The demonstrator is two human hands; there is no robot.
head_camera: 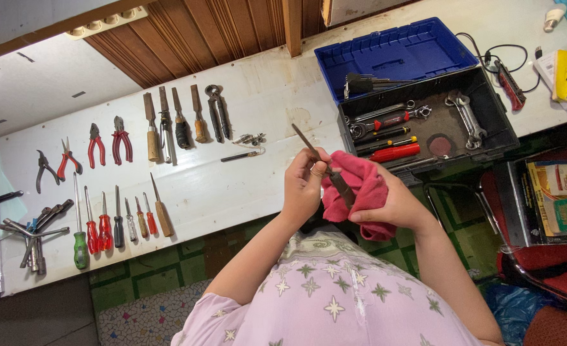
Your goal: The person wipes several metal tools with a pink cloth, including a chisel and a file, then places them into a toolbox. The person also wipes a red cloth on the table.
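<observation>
A thin metal file (315,157) was held up over the edge of the white bench (258,109), close to the person's chest, where I could see both hands work it. The left hand (304,182) had its grip closed around the file's middle, tip pointing up and away. The right hand (392,205) had its grip clamped on a red cloth (360,192) wrapped about the file's lower end, so the cloth covered the metal. On the bench to the left, pliers (107,144), chisels (171,122) and screwdrivers (113,224) lay in neat rows. An open blue toolbox (398,51) sat to the right, within reach
</observation>
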